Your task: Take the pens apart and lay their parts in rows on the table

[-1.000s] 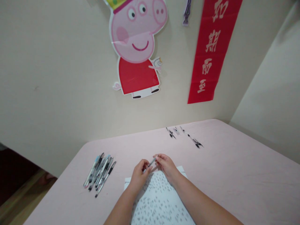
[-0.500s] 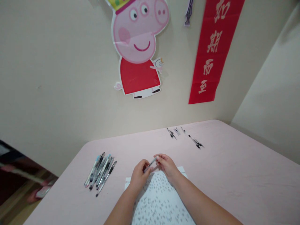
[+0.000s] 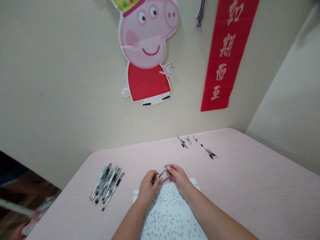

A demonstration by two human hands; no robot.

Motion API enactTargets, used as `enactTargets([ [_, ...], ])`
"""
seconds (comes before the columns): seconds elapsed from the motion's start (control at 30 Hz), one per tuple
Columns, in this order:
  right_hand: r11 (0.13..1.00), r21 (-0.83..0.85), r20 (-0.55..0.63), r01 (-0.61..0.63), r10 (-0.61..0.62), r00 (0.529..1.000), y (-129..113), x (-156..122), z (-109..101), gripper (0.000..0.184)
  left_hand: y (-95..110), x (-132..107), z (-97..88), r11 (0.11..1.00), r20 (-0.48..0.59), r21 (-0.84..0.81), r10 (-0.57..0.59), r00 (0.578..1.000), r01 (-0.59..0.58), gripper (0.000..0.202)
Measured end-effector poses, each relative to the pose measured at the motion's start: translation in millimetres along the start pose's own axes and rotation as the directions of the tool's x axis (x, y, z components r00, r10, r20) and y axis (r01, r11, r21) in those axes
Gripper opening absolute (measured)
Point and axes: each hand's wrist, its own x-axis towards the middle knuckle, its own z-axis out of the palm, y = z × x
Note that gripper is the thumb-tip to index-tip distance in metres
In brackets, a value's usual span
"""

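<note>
Both hands meet over the far edge of a white sheet [image 3: 170,216] covered in small grey marks. My left hand [image 3: 147,187] and my right hand [image 3: 178,177] each pinch one end of a slim pen [image 3: 162,172] with a clear barrel and dark tip, held tilted above the paper. The fingers of both hands are closed on it. A bundle of several pens [image 3: 107,182] lies on the pink table [image 3: 237,180] to the left of my left hand.
Loose pen parts [image 3: 197,145] lie scattered near the table's far edge by the wall. A cartoon pig cutout [image 3: 147,50] and a red banner [image 3: 225,53] hang on the wall. Someone's blurred figure [image 3: 20,186] shows beyond the table's left edge.
My hands and the pen have barely moved. The blurred figure at the lower left has shifted across the floor area.
</note>
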Motion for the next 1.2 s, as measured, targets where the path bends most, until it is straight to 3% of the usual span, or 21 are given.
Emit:
enactTargets([
  [0.07,1.0,-0.001,-0.001,0.007,-0.007,1.0,-0.6,-0.2,0.1,0.032,1.2,0.6,-1.3,1.0,0.009,0.009,0.029,1.0,-0.029,0.013],
  [0.27,1.0,0.008,-0.009,-0.004,0.004,1.0,-2.0,-1.2,-0.1,0.033,5.4,0.8,-4.1,0.998,0.052,0.014,0.059,0.997,-0.059,0.029],
  [0.43,1.0,-0.002,0.0,0.014,-0.014,1.0,-2.3,-1.2,-0.2,0.033,0.6,-0.8,-1.1,1.0,0.029,0.009,-0.023,0.999,0.023,0.019],
  [0.53,1.0,-0.003,0.005,0.023,-0.023,1.0,-2.2,-1.0,0.0,0.032,0.7,-0.9,-1.8,0.999,0.04,0.043,0.006,0.999,-0.007,0.014],
  [0.73,1.0,0.016,-0.002,0.016,-0.016,1.0,-2.4,-1.6,0.1,0.033,3.7,-0.8,-4.5,0.995,0.076,0.072,0.059,0.995,-0.065,0.028],
  [0.9,1.0,0.028,0.004,0.01,-0.01,1.0,-3.2,-2.3,0.7,0.032,-0.1,-1.8,-2.5,0.995,0.05,0.096,-0.017,0.999,0.012,0.026],
  [1.0,1.0,0.028,-0.003,0.01,-0.01,1.0,-3.4,-2.4,0.8,0.032,1.0,-1.6,-3.6,0.993,0.05,0.109,0.034,0.998,-0.04,0.014],
  [1.2,0.999,0.031,-0.005,0.025,-0.025,1.0,-2.5,-1.4,-0.5,0.033,5.7,-0.3,-6.0,0.984,0.089,0.136,0.099,0.991,-0.111,0.034],
])
